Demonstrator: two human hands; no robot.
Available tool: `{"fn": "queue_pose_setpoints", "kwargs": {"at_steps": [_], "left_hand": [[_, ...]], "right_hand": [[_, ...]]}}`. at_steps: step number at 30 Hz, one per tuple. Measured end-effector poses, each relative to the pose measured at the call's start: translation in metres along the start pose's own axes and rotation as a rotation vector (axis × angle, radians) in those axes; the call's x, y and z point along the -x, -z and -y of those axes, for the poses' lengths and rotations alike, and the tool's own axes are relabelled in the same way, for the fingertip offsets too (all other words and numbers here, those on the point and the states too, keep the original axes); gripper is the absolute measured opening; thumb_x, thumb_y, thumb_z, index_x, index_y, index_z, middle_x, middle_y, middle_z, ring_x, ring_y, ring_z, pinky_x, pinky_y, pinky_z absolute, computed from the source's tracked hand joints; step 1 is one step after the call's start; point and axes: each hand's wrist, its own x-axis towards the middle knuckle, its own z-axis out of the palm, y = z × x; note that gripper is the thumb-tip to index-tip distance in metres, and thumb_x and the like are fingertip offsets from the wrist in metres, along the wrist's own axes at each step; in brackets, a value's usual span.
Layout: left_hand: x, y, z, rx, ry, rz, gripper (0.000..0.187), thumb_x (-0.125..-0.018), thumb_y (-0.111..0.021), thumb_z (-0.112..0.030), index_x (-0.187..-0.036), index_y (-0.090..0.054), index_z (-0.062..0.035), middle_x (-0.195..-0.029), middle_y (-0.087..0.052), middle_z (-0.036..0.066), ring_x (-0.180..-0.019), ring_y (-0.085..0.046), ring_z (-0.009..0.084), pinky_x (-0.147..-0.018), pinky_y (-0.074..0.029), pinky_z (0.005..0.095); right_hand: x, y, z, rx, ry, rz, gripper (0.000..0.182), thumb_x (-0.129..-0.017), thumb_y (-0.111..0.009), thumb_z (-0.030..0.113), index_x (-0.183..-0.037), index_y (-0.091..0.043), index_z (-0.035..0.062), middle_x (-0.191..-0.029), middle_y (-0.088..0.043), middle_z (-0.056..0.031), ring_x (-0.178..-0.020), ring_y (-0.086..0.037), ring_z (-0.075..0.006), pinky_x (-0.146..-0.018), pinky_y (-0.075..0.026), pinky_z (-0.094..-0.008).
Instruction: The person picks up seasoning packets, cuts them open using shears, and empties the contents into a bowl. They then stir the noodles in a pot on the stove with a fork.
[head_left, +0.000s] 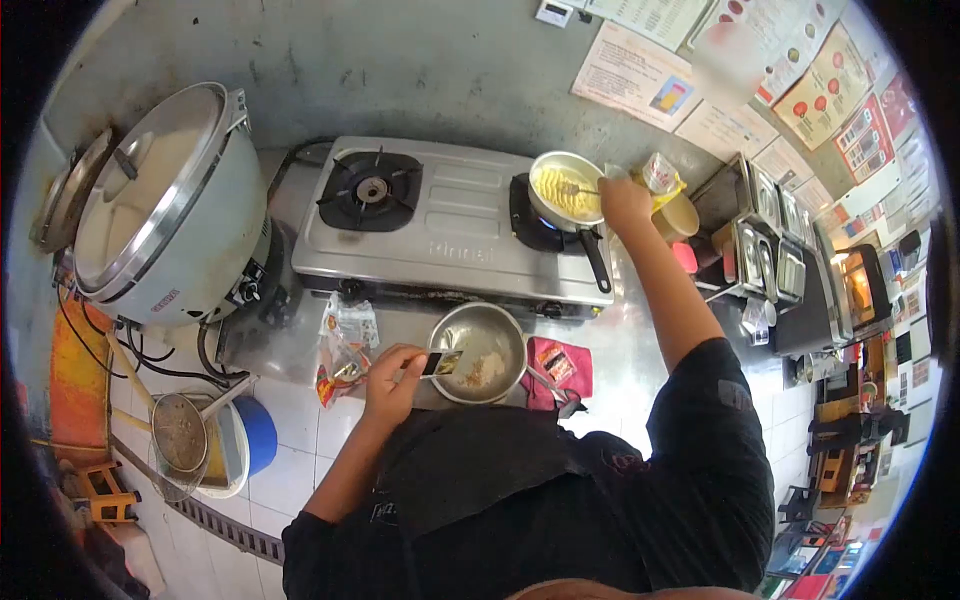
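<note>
My right hand is closed on a fork, whose head rests in yellow noodles. The noodles are in a pale pot with a black handle, on the stove's right burner. Lower down, my left hand pinches a small dark and yellow packet. That packet is above the left side of a steel pan, which holds light powder with a brownish patch. The pan's handle lies toward the right. Whether anything is coming out of the packet is too small to tell.
The gas stove has a second burner at left. A large rice cooker stands beside it. An opened plastic wrapper and a pink cloth with a packet flank the pan. Metal containers stand at right.
</note>
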Motion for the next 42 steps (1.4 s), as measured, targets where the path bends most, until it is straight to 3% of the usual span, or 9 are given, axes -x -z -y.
{"fn": "queue_pose_setpoints", "kwargs": {"at_steps": [4,14,17,19,29,34,36,40,42], "left_hand": [[0.008,0.007,0.019,0.086,0.134,-0.062,0.015,-0.096,-0.061,-0.011,-0.095,-0.065,0.0036,-0.088,-0.063,0.007,-0.083,-0.059,0.0142,-0.077,-0.046,0.0265],[0.026,0.014,0.031,0.170,0.160,-0.161,0.016,-0.098,-0.059,-0.012,-0.096,-0.064,0.0032,-0.088,-0.061,0.003,-0.084,-0.055,0.0099,-0.076,-0.044,0.0242],[0.028,0.013,0.028,0.164,0.187,-0.173,0.015,-0.098,-0.059,-0.012,-0.097,-0.064,0.0029,-0.089,-0.062,0.002,-0.084,-0.055,0.0095,-0.076,-0.043,0.0240],[0.029,0.012,0.021,0.089,0.095,-0.186,0.016,-0.098,-0.060,-0.012,-0.097,-0.064,0.0025,-0.090,-0.062,0.003,-0.084,-0.055,0.0095,-0.077,-0.043,0.0240],[0.045,0.001,0.015,0.063,0.135,-0.282,0.016,-0.097,-0.061,-0.013,-0.094,-0.065,0.0022,-0.087,-0.062,0.004,-0.082,-0.055,0.0097,-0.075,-0.044,0.0248],[0.043,0.002,0.010,-0.020,0.137,-0.226,0.017,-0.098,-0.059,-0.013,-0.100,-0.065,0.0027,-0.088,-0.061,0.001,-0.081,-0.055,0.0083,-0.076,-0.044,0.0239],[0.046,0.006,0.012,-0.006,0.136,-0.243,0.015,-0.097,-0.060,-0.012,-0.099,-0.066,0.0026,-0.089,-0.062,0.002,-0.083,-0.055,0.0089,-0.076,-0.045,0.0241],[0.049,0.015,0.012,0.095,0.214,-0.308,0.013,-0.097,-0.061,-0.010,-0.098,-0.066,0.0028,-0.093,-0.063,0.003,-0.085,-0.056,0.0091,-0.078,-0.045,0.0238],[0.050,0.017,0.016,0.137,0.198,-0.316,0.013,-0.096,-0.062,-0.009,-0.100,-0.066,0.0029,-0.094,-0.063,0.002,-0.085,-0.056,0.0091,-0.078,-0.045,0.0233]], "right_hand": [[-0.004,0.005,0.005,0.005,0.048,0.055,0.024,-0.092,-0.049,0.016,-0.095,-0.073,0.0129,-0.096,-0.072,-0.0153,-0.090,-0.072,-0.0304,-0.073,-0.057,-0.0434],[-0.027,-0.013,-0.004,0.046,0.110,0.122,0.025,-0.090,-0.051,0.015,-0.098,-0.074,0.0119,-0.105,-0.072,-0.0142,-0.095,-0.071,-0.0337,-0.078,-0.057,-0.0441],[-0.035,-0.004,-0.019,0.006,0.150,0.142,0.025,-0.090,-0.052,0.015,-0.098,-0.074,0.0083,-0.107,-0.071,-0.0169,-0.097,-0.070,-0.0339,-0.080,-0.057,-0.0448],[-0.039,0.015,-0.025,-0.004,0.170,0.196,0.025,-0.089,-0.053,0.015,-0.099,-0.073,0.0041,-0.108,-0.070,-0.0194,-0.100,-0.069,-0.0339,-0.082,-0.056,-0.0447],[-0.073,-0.049,-0.038,0.044,0.359,0.320,0.022,-0.084,-0.058,0.006,-0.100,-0.073,0.0014,-0.108,-0.070,-0.0190,-0.102,-0.069,-0.0348,-0.084,-0.057,-0.0442],[-0.065,-0.033,-0.040,-0.005,0.317,0.311,0.022,-0.084,-0.057,0.007,-0.098,-0.073,0.0021,-0.106,-0.071,-0.0197,-0.101,-0.068,-0.0358,-0.083,-0.057,-0.0445],[-0.065,-0.014,-0.049,-0.077,0.267,0.203,0.022,-0.088,-0.053,0.016,-0.098,-0.071,0.0090,-0.104,-0.071,-0.0148,-0.098,-0.068,-0.0335,-0.082,-0.054,-0.0448],[-0.059,0.009,-0.056,0.056,0.176,0.191,0.025,-0.089,-0.053,0.014,-0.099,-0.074,0.0035,-0.105,-0.072,-0.0174,-0.095,-0.071,-0.0349,-0.080,-0.057,-0.0442],[-0.061,-0.023,-0.055,0.059,0.196,0.229,0.025,-0.089,-0.053,0.014,-0.100,-0.074,0.0039,-0.106,-0.072,-0.0173,-0.096,-0.071,-0.0344,-0.079,-0.058,-0.0441]]}}
